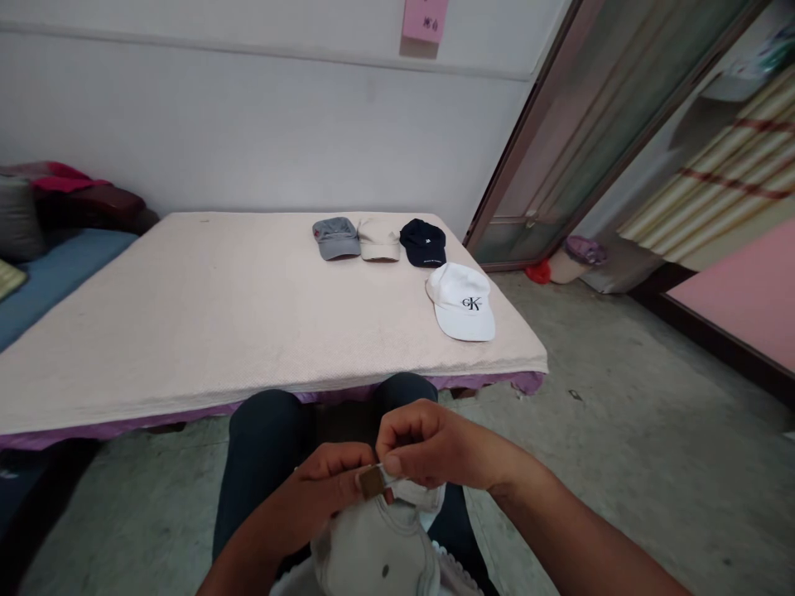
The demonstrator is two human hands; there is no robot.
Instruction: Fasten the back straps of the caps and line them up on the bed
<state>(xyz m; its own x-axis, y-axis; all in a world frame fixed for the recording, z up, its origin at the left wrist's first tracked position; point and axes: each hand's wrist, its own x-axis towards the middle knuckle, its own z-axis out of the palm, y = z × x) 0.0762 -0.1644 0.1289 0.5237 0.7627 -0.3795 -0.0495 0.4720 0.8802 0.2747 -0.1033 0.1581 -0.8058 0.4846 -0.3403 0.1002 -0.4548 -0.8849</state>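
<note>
A light grey-white cap [373, 546] lies in my lap, its back strap turned up between my hands. On the left of the strap, my left hand [323, 484] pinches a brown patch [372, 482] at the strap's end. Thumb and forefinger of my right hand [428, 447] grip the white strap [386, 474] right beside that patch. Both hands touch or nearly touch each other there. The lower part of the cap runs out of the frame at the bottom.
A bed with a pale cover [204, 314] stands ahead. On it lie a grey cap [336, 240], a beige cap [378, 242], a navy cap [423, 243] and a white cap [460, 302]. Grey floor [621, 414] stretches right, toward a sliding door [540, 157]. Dark bundles [93, 203] sit far left.
</note>
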